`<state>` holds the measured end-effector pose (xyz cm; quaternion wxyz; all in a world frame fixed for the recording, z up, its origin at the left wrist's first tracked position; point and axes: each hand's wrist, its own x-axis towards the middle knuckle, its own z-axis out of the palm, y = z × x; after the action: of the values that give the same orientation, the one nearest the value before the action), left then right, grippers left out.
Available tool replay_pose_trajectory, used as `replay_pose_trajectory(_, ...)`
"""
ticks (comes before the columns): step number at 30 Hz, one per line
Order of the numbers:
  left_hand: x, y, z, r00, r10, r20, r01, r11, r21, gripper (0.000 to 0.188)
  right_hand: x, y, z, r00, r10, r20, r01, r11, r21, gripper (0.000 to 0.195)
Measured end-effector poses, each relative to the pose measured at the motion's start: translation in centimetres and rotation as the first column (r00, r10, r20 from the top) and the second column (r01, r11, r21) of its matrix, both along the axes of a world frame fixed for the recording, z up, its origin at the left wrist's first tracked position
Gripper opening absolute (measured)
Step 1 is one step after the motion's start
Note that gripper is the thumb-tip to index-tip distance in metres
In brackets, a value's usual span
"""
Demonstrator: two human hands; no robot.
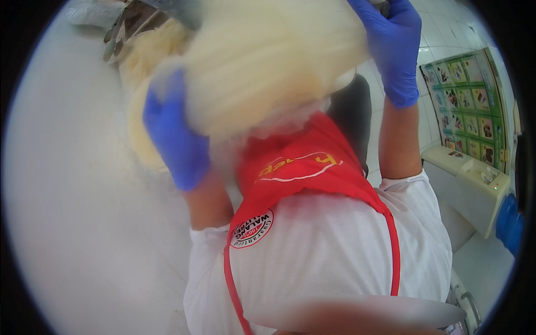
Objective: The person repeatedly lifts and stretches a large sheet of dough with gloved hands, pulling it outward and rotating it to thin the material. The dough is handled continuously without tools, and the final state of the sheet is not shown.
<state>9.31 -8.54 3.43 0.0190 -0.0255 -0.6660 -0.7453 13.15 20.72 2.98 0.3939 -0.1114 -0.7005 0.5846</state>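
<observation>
A large pale yellow mass [272, 63], blurred and with fine streaks, spans the space between my hands. What it is made of I cannot tell. My left hand [178, 134], in a blue glove, is at its left edge, its fingertips blurred against pale material. On the other side my right hand [393, 50], gloved in blue too, is raised at the mass's right edge. Its fingers are bent near a small grey thing [381, 6] that the picture's top cuts off. Crumpled, translucent whitish material [289, 119] hangs at the mass's lower edge, before my red apron [301, 155].
More pale yellow material [144, 130] lies behind my left hand on a whitish surface [83, 167]. Dark utensils or tools [134, 25] and clear plastic [94, 14] are at top left. To the right are a green picture board [469, 100] and a water dispenser [469, 180].
</observation>
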Motion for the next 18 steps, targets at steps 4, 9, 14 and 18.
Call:
replay_pose_trajectory(4,0.7,-1.9,1.2,0.995,0.100,-0.018,-0.099,0.994,0.042,0.034,-0.6,0.4,0.8,0.999,-0.015,-0.033,0.016,0.999,0.028,0.018)
replay_pose_trajectory(9,1.3,-6.6,1.2,0.953,0.282,-0.111,-0.290,0.955,-0.061,0.035,-2.6,1.6,1.5,0.993,0.065,-0.096,-0.063,0.998,0.028,0.018)
replay_pose_trajectory(14,2.3,-11.0,2.8,0.952,0.302,-0.049,-0.305,0.951,-0.058,0.034,-7.6,2.1,1.1,0.915,0.354,0.193,-0.374,0.925,0.074,0.026)
replay_pose_trajectory(18,2.3,-13.2,4.4,0.972,0.231,-0.051,-0.236,0.949,-0.207,0.032,-10.0,-0.5,-0.4,0.968,-0.036,0.248,-0.195,0.514,0.835,0.049)
